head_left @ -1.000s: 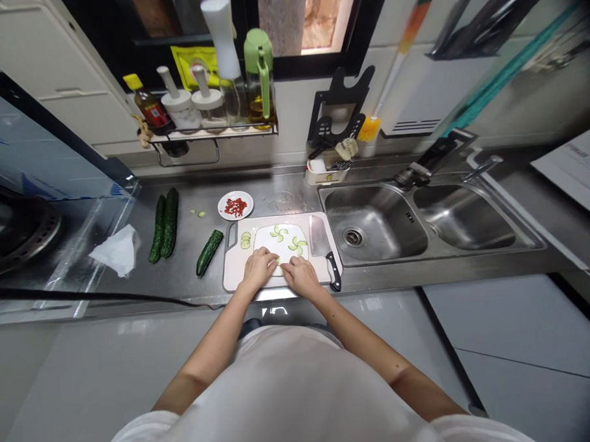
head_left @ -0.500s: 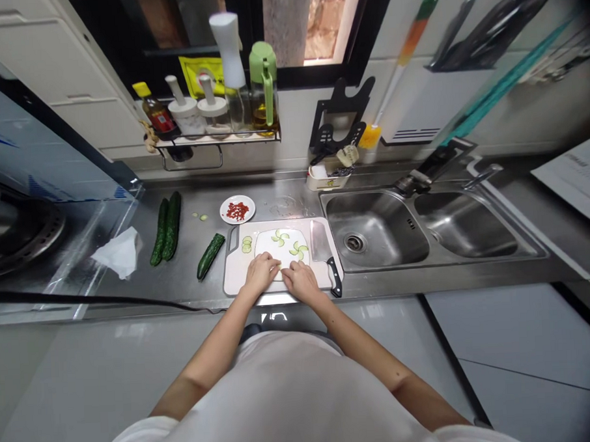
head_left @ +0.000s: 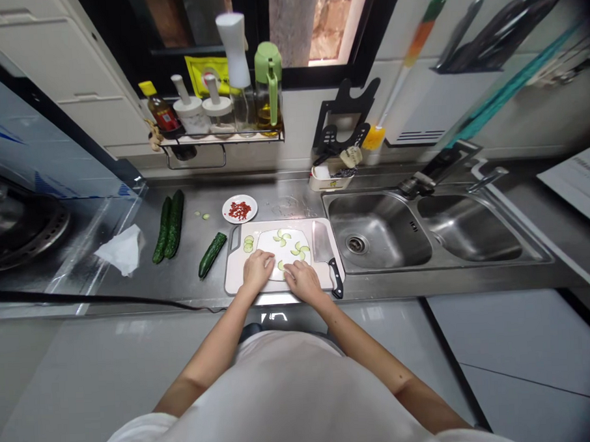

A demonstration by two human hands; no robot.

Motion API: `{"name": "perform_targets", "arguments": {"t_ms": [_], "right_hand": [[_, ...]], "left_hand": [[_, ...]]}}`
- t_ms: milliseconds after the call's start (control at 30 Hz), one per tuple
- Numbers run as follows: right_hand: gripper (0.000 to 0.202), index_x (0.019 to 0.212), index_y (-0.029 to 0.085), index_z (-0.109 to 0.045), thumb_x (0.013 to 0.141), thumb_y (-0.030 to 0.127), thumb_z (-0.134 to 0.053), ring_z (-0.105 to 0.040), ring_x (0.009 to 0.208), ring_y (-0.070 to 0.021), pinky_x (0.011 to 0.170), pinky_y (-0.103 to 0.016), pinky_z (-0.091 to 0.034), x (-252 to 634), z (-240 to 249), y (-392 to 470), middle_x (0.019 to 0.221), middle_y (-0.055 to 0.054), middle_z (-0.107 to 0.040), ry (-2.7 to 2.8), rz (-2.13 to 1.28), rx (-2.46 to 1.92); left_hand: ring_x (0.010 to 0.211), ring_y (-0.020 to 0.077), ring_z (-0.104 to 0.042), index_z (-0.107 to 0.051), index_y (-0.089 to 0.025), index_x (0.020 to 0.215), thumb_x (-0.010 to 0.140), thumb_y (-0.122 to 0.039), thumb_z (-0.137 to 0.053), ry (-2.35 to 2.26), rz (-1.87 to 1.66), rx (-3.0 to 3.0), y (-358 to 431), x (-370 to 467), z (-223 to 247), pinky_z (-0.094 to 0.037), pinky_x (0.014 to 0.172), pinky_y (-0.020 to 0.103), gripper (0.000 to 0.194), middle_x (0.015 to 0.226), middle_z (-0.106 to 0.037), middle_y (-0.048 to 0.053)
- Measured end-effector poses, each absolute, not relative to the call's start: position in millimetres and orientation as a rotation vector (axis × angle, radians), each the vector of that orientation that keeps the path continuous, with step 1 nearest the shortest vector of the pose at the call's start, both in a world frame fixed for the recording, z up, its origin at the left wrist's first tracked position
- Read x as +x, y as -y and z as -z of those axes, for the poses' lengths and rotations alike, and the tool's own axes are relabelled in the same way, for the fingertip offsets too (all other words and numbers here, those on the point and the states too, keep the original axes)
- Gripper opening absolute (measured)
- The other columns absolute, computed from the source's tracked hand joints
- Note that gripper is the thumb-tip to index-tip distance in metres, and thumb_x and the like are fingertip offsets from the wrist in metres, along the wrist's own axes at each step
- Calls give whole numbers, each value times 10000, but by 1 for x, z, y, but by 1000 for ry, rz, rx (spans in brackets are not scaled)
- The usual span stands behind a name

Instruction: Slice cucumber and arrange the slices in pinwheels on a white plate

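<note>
A white square plate [head_left: 266, 243] lies on the pinkish cutting board [head_left: 239, 279], bearing two pinwheels of thin cucumber slices [head_left: 300, 250]. One further cucumber slice [head_left: 280, 265] lies on the plate between my hands. My right hand [head_left: 303, 280] has its fingertips at that slice's right side, pressed to it. Over the plate's left front part rests my left hand [head_left: 258, 271], fingers loosely bent and apart from the slice, seemingly with nothing in them. Several round cucumber slices [head_left: 248, 244] sit on the board left of the plate. On the right lies a cleaver [head_left: 323, 242], black handle toward me.
Left of the board lie a cut cucumber [head_left: 212, 254], two whole cucumbers [head_left: 176, 223] and a crumpled white cloth [head_left: 123, 250]. Behind it stands a small white dish [head_left: 253, 213] of chopped red pieces. A double sink [head_left: 378, 227] is at right; a condiment rack [head_left: 223, 141] hangs behind.
My left hand has drawn slightly left, away from my right hand, uncovering the cucumber slice between them. My right hand stays at the slice. The view has shifted a little.
</note>
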State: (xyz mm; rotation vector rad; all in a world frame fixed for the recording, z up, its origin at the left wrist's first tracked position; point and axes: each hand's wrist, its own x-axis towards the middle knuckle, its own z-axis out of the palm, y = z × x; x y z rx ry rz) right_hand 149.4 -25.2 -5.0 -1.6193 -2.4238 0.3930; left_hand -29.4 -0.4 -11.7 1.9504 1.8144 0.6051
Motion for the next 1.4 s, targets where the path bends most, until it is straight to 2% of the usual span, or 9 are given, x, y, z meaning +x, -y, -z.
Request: {"name": "perform_targets", "arguments": {"t_ms": [133, 333, 567, 1033, 1233, 1400], "right_hand": [[278, 1106, 185, -668, 935, 272, -467, -514, 896, -216, 775, -309, -371, 154, 8, 27, 930, -87, -626, 2329, -383, -1569], [271, 1036, 176, -689, 936, 253, -449, -520, 834, -206, 762, -313, -394, 158, 9, 27, 877, -79, -628, 2207, -392, -1501], [270, 1017, 177, -695, 933, 249, -449, -527, 808, -205, 748, -321, -408, 157, 9, 28, 850, -78, -629, 2168, -412, -1485], [281, 1022, 167, -695, 937, 254, -441, -535, 825, -206, 763, -316, -410, 157, 8, 28, 864, -81, -639, 2166, -451, -1515], [287, 1025, 172, -696, 934, 256, -437, -532, 828, -209, 767, -319, -412, 157, 9, 28, 865, -83, -640, 2156, -461, -1521], [284, 1026, 176, -694, 934, 261, -440, -537, 835, -208, 752, -308, -417, 158, 8, 28, 871, -81, -640, 2131, -499, -1516]], "left_hand": [[937, 210, -598, -694, -233, 978, 869, -307, -515, -2125, -652, 1680, -6, -47, 16, -414, 809, 297, 222, 983, -673, 58], [987, 260, -599, -645, -241, 1047, 838, -368, -554, -2350, -528, 1447, -17, -70, 13, -395, 833, 355, 261, 1000, -682, 66], [1065, 304, -571, -629, -239, 1086, 837, -422, -548, -2433, -418, 1383, -25, -68, 11, -366, 900, 427, 320, 1082, -664, 104], [1076, 332, -553, -645, -214, 1069, 843, -369, -552, -2433, -465, 1426, -29, -64, 16, -347, 909, 465, 290, 1126, -642, 147], [1065, 309, -557, -656, -220, 1010, 825, -304, -564, -2404, -568, 1415, -30, -63, 16, -372, 888, 419, 223, 1078, -668, 122], [976, 242, -604, -646, -237, 964, 824, -220, -540, -2313, -691, 1331, -33, -64, 13, -384, 878, 370, 177, 953, -700, 56]]}}
